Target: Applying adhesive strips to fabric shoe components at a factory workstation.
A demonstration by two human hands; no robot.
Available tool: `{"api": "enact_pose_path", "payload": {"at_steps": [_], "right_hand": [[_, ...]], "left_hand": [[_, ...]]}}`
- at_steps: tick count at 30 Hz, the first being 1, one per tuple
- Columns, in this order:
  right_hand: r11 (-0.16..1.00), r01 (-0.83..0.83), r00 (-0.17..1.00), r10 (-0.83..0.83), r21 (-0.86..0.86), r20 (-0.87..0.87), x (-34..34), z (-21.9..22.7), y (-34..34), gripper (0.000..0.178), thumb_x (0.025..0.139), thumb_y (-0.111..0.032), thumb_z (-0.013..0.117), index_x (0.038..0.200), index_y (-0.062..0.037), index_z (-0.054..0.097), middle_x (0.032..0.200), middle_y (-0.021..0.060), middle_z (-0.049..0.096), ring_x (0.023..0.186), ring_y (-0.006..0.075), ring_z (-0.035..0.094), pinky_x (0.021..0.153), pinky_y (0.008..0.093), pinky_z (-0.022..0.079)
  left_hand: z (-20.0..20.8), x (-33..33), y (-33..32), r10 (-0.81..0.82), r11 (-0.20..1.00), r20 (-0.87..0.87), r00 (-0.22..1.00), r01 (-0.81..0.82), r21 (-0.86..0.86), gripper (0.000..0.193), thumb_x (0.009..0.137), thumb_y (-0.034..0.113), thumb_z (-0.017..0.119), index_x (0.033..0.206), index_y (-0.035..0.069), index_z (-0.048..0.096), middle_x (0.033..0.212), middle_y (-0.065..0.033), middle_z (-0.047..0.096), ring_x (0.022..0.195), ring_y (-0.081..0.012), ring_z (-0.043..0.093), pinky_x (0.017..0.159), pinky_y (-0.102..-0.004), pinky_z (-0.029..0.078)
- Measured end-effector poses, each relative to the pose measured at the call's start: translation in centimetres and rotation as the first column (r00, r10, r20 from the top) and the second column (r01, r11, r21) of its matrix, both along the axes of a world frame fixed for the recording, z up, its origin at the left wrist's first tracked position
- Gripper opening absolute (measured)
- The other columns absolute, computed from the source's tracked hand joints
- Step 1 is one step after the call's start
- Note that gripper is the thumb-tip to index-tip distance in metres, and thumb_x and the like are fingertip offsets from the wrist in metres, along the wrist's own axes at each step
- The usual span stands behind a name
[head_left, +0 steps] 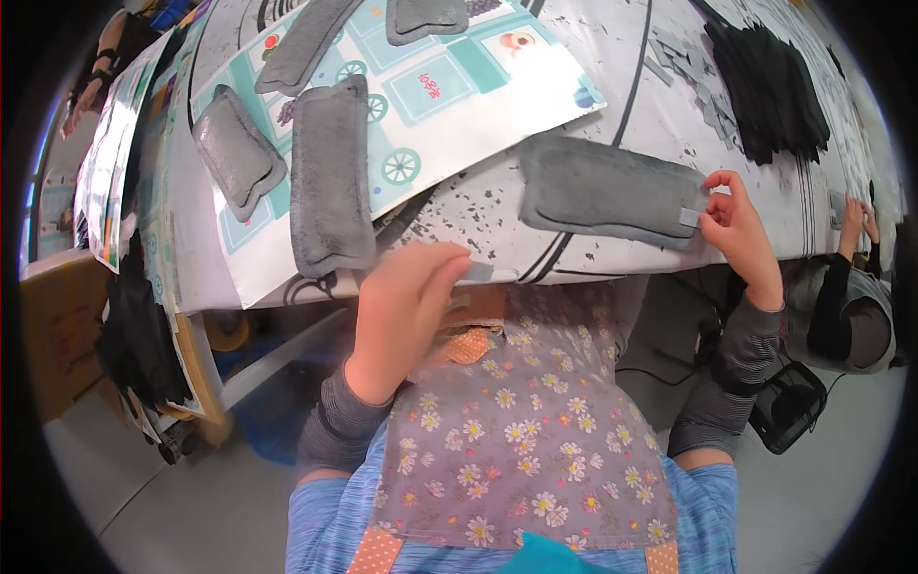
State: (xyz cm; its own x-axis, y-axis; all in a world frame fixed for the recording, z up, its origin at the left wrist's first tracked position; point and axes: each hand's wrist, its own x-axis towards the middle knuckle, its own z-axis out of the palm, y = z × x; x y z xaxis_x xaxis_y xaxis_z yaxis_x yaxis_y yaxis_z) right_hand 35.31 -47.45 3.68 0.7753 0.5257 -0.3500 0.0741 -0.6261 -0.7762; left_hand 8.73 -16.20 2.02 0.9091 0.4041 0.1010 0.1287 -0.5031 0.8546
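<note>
Grey plush pad (612,191) lies flat at the near edge of the worktop (469,206), in front of me and to the right, as the head view shows. My right grip (739,234) is at its right end, bent inward, with the thumb against a small light grey tag (689,217) and the index finger curled above, a gap showing between them; whether it pinches the pad I cannot tell. My left grip (402,301), blurred, is well apart from the pad, near the worktop's edge, its thumb and fingers closed on a small grey strip (477,273) that sticks out past their tips. Beyond it, a long grey pad (331,177) and a shiny grey pad (236,153) rest partly on a white-and-teal printed sheet (449,143). Farther right lie loose grey strips (693,81) beside a black heap (773,91), and at the far right a co-worker's hands (851,228) touch a small grey piece (837,209).
</note>
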Motion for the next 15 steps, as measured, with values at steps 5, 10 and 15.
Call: {"api": "enact_pose_path", "payload": {"at_steps": [5,10,15], "right_hand": [[0.965,0.087,0.796,0.081,-0.245,0.600,1.0,-0.7,-3.4,0.036,0.085,-0.004,0.063,0.120,-0.0025,0.055,0.101,0.0087,0.061,0.084,0.0234,0.057,0.081,0.0355,0.049],[0.991,-0.080,0.605,-0.035,0.104,0.796,-7.4,0.3,3.7,0.019,0.084,-0.006,0.067,0.103,-0.0042,0.065,0.106,0.0100,0.064,0.094,0.0280,0.061,0.083,0.0382,0.049],[0.893,-0.450,0.396,0.203,-0.003,0.895,-11.6,-2.4,8.0,0.025,0.075,-0.009,0.068,0.100,-0.0069,0.068,0.099,0.0044,0.064,0.090,0.0226,0.060,0.077,0.0361,0.049]], "left_hand": [[0.4,2.8,-1.5,-0.056,0.933,-0.192,0.980,-0.017,-0.359,0.011,0.093,0.006,0.067,0.101,-0.001,0.069,0.084,-0.0014,0.066,0.064,-0.0051,0.056,0.057,-0.0207,0.044],[-0.9,5.9,-3.9,-0.055,0.870,-0.073,0.996,0.012,-0.494,0.010,0.095,0.009,0.066,0.101,0.001,0.065,0.087,0.0004,0.065,0.072,-0.0040,0.057,0.061,-0.0190,0.045],[-1.3,6.9,-5.5,-0.089,0.831,-0.068,0.994,0.037,-0.556,0.011,0.095,0.009,0.067,0.101,0.002,0.062,0.084,0.0006,0.064,0.073,-0.0040,0.058,0.063,-0.0208,0.047]]}}
